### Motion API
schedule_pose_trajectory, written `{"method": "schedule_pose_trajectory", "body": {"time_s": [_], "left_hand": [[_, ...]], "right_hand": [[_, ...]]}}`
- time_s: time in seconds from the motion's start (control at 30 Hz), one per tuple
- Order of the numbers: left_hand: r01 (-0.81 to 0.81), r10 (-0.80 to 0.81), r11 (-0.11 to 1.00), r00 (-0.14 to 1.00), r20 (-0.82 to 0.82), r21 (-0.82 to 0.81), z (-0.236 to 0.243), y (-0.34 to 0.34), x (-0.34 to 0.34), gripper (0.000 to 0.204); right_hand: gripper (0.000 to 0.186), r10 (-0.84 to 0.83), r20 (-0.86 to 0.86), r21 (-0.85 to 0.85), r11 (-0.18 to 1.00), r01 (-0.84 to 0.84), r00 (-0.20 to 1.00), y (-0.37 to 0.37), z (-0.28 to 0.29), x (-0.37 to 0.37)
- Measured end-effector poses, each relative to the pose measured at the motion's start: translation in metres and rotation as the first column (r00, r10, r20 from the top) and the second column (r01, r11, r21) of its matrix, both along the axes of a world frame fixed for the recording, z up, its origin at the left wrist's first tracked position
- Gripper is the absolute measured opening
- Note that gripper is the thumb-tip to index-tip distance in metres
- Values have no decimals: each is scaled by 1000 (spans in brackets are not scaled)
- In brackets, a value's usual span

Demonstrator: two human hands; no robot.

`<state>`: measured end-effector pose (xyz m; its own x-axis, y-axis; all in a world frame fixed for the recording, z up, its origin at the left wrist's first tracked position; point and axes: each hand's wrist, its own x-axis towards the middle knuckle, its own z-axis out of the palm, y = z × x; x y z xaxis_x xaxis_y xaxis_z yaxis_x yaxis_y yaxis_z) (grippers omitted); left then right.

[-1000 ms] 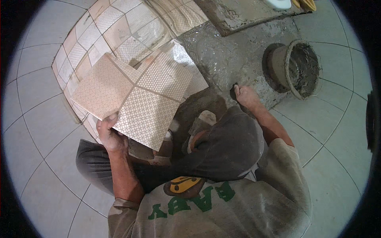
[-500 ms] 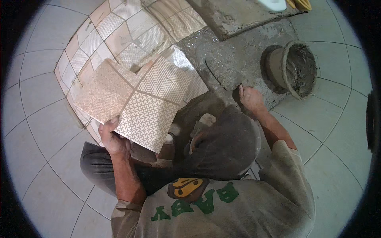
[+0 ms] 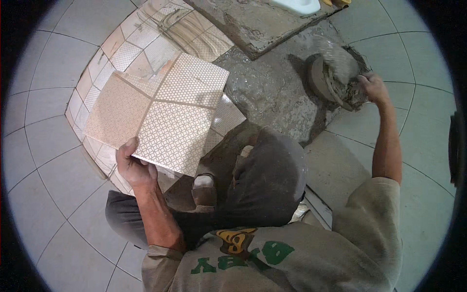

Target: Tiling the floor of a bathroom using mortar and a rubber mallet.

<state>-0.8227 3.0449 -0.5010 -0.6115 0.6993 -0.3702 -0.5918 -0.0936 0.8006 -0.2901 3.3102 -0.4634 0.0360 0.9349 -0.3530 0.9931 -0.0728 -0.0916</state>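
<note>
My left hand [image 3: 135, 165] grips the near edge of a large cream tile [image 3: 175, 131] with a pattern of four panels. Its thumb lies on the face and its fingers are underneath. At the right, my right hand [image 3: 374, 87] is closed on a trowel [image 3: 339, 61], whose grey blade is blurred by motion over the mouth of the mortar bucket [image 3: 325, 85]. Wet mortar coats the bucket's rim and inside. Under the held tile, the corner of another patterned tile [image 3: 228, 116] shows.
Several patterned tiles [image 3: 127, 61] lie at the left, some smeared with grey slurry. Wet mortar [image 3: 272, 92] covers the middle ground. A raised mortar-edged slab [image 3: 248, 34] with a white fixture [image 3: 296, 6] is at the back. Plain grey floor tiles [image 3: 48, 194] surround the area.
My right hand has moved right and up from the wet mortar to the bucket, bringing the trowel into clear view. The tile in my left hand has shifted slightly left and up.
</note>
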Motion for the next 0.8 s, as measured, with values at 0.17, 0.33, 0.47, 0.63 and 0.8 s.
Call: {"method": "schedule_pose_trajectory", "body": {"time_s": [0.17,0.33,0.47,0.63,0.8], "left_hand": [[81,-85,991,996,-34,-105,-11,17,15,22],[231,-245,966,961,-127,-116,-24,17,21,20],[142,-147,985,988,-50,-99,-14,28,36,11],[195,-211,968,974,-88,-160,-25,29,39,20],[165,-183,973,978,-100,-163,-30,22,15,18]], "right_hand": [[39,-131,261,-21,990,142,956,4,-32,41],[40,-73,232,81,995,55,970,0,-59,36],[39,-173,133,82,983,163,976,-6,-38,51],[35,-144,213,15,989,144,966,2,-51,73],[35,-367,143,-48,925,376,919,-4,-26,64]]}}
